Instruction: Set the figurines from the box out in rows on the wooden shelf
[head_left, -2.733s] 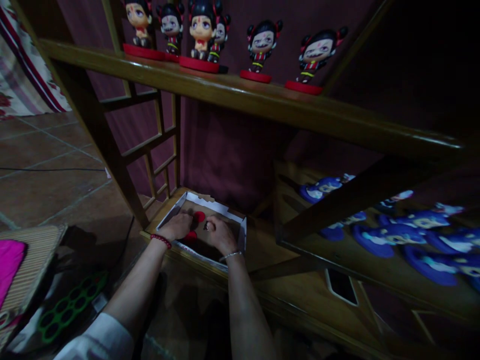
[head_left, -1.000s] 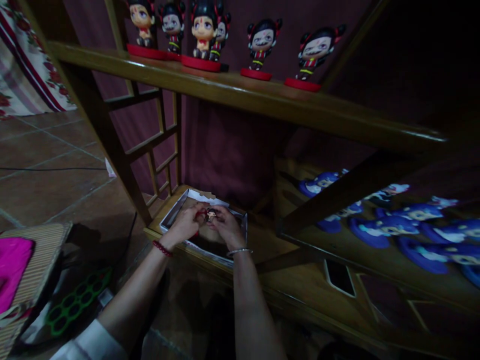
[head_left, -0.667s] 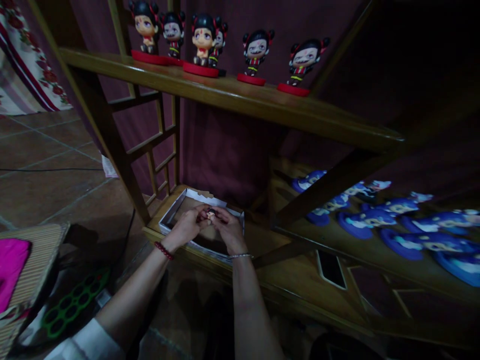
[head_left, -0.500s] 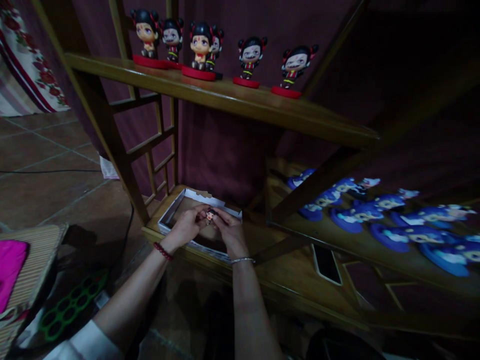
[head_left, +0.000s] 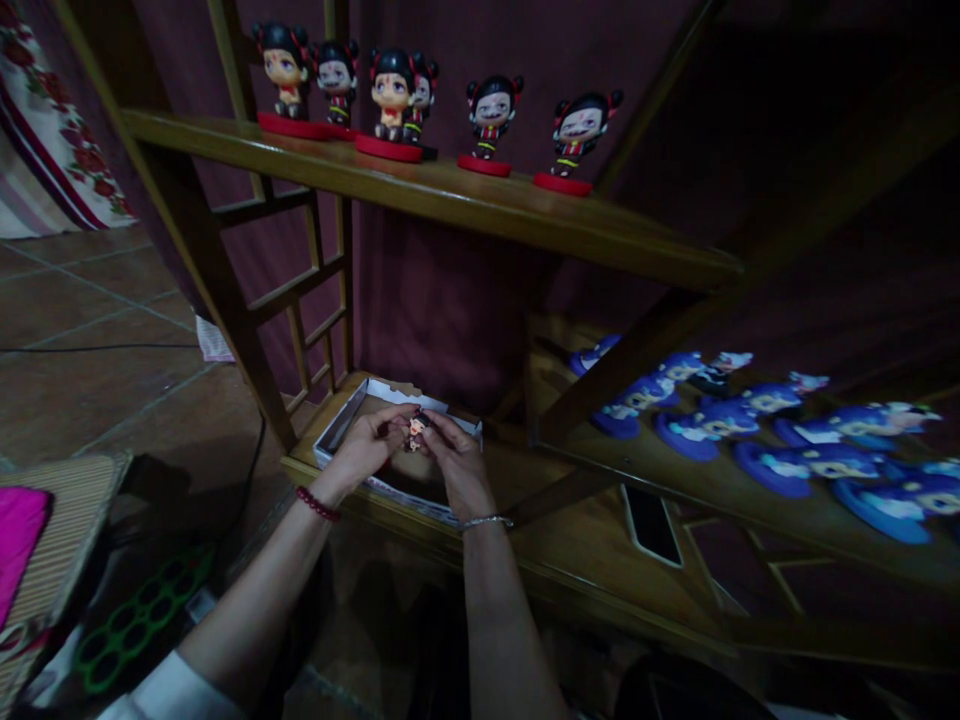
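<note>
A small figurine with black hair and a pale face is held between both hands, over a shallow white cardboard box with a brown inside. My left hand pinches it from the left, fingers closed. From the other side my right hand grips it with thumb and fingers. The fingers hide parts of the figurine. The box rests on the low wooden shelf. A dark red bead bracelet is on my left wrist, a silver one on my right.
Several black-haired figurines on red bases stand on the upper shelf. Blue figurines crowd the shelf at right. A phone lies on the low shelf. At left are a green ring-patterned object and a pink item.
The figurine in my hands has turned slightly and shows a little more of its body. Both hands still hold it over the box. The view has shifted slightly.
</note>
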